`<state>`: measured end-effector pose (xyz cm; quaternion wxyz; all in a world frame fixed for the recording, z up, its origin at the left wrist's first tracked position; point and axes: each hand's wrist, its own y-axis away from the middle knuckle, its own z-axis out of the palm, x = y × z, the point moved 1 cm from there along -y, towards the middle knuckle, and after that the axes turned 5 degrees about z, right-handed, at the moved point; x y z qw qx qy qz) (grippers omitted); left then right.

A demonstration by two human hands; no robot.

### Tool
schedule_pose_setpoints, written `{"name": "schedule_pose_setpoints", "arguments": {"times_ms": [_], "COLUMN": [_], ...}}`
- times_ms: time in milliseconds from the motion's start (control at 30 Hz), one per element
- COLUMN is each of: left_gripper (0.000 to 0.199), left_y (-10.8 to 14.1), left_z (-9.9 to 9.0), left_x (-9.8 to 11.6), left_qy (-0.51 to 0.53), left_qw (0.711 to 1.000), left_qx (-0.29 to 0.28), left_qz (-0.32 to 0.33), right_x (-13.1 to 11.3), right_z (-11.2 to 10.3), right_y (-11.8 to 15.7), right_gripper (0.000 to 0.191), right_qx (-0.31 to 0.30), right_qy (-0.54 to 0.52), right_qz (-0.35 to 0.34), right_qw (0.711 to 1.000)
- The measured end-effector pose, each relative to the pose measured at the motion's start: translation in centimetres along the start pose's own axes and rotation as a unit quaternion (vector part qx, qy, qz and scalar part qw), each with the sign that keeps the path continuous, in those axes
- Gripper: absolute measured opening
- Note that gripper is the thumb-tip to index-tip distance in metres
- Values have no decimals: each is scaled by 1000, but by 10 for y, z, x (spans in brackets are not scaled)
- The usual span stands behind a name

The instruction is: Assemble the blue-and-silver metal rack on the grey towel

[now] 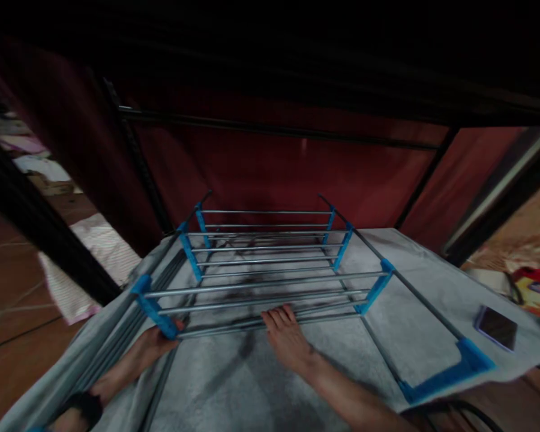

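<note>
A rack of grey metal rods (270,282) joined by blue plastic brackets (375,291) lies on a grey cloth (234,384). At the near left corner, my left hand (158,341) is closed around the lower end of a blue bracket (155,311); part of its fingers is behind the bracket. My right hand (284,333) rests over the lowest near rod, left of the rack's middle, with its fingertips curled on the rod. A larger blue corner piece (450,372) joins the rods at the near right.
Loose grey rods (117,354) lie along the left side of the cloth. A phone (496,327) is at the right. Dark frame posts (45,216) and red fabric (270,168) surround the surface. A striped cloth (90,264) is on the floor at left.
</note>
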<state>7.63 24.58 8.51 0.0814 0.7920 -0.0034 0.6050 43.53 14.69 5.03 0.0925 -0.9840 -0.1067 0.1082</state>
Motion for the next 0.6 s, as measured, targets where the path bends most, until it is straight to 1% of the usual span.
{"name": "schedule_pose_setpoints", "arguments": {"times_ms": [33,67,100,133,200,333,433,500,600], "left_gripper": [50,47,45,40,35,34,36,32,21], "left_y": [4,7,10,11,13,14,13,13,14], "left_z": [1,3,4,5,6,10,14,15,16], "left_x": [2,3,3,2,-3,-14,-21,-24,-28], "left_qy": [-9,-11,-10,-14,-18,-21,-24,-25,-27], "left_qw": [1000,1000,999,998,998,998,998,997,997], "left_qx": [9,12,-2,-22,-18,3,11,20,37], "left_qz": [21,25,35,60,63,62,63,65,68], "right_x": [-4,-6,-8,-8,-5,0,1,2,3], "right_z": [3,4,5,5,7,9,7,4,-2], "right_y": [-8,-14,-19,-22,-26,-24,-20,-18,-15], "right_gripper": [49,48,46,44,39,33,32,33,33], "right_qx": [-10,-17,-22,-22,-17,-20,-6,4,2], "right_qy": [9,20,30,36,43,56,57,52,43], "right_qz": [-2,0,1,-2,-13,-38,-43,-50,-72], "right_qw": [1000,1000,999,999,999,997,997,997,996]}}
